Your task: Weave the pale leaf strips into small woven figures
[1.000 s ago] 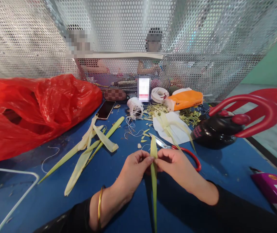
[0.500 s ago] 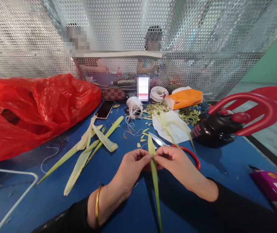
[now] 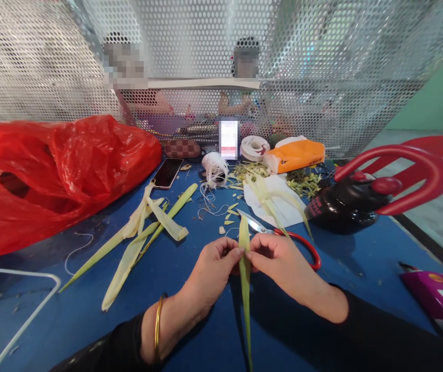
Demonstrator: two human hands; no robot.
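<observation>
Between my two hands stands a long pale-green leaf [image 3: 245, 289], which looks like a corn husk strip, its narrow end trailing toward me. My left hand [image 3: 215, 266] pinches its left edge between thumb and fingers. From the other side my right hand [image 3: 277, 258] pinches the right edge at about the same height. Just beyond the right hand lie scissors [image 3: 296, 238] with red handles, partly covered by that hand. To the left rests a tied bunch of husk strips [image 3: 138, 227]. More pale strips [image 3: 265, 199] lie on a white sheet [image 3: 291, 217] behind the scissors.
A red plastic bag [image 3: 70, 165] fills the left side. Across the back are a phone [image 3: 168, 173], white thread [image 3: 215, 168], a ribbon roll [image 3: 255, 148] and an orange packet [image 3: 299, 156]. A black bottle [image 3: 341, 209] and purple box [image 3: 434, 297] stand right. People sit behind the perforated screen [image 3: 190, 51].
The leaf's lower end has swung slightly left, and its upper tip has shifted a little right. Both hands keep their pinch on it.
</observation>
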